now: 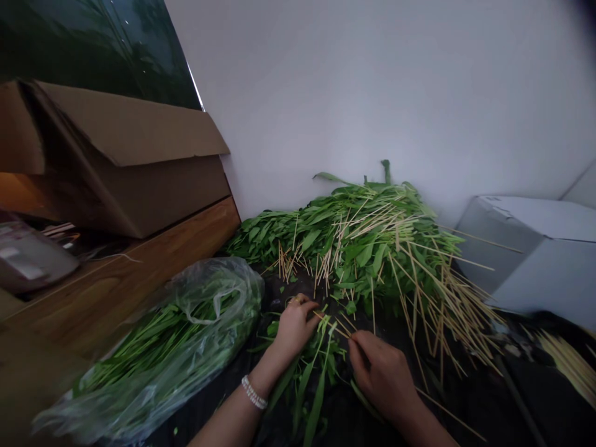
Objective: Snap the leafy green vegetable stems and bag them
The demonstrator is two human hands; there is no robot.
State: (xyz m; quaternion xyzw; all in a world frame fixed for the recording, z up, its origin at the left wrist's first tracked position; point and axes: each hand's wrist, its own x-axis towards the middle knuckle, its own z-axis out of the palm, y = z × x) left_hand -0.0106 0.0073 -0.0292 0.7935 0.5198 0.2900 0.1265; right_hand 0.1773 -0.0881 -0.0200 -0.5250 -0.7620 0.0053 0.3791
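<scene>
My left hand (298, 323), with a pale beaded bracelet on its wrist, is closed in a pinch at the top of some loose leafy greens (318, 372). Their stems meet its fingertips, and the long leaves hang down between my hands. Thin wooden skewers (343, 329) stick out of my right hand (382, 370), whose thumb and fingers are closed around them. The skewers point up and left, and one tip reaches my left fingertips. Whether that tip pierces a stem is too small to tell.
Ahead, a big heap of greens (316, 226) bristling with skewers (442, 298) leans against the white wall. To the left lie a clear plastic bag (205, 347) of greens and a wooden surface (186, 242) bearing an open cardboard box (172, 186). A white box (549, 261) stands right.
</scene>
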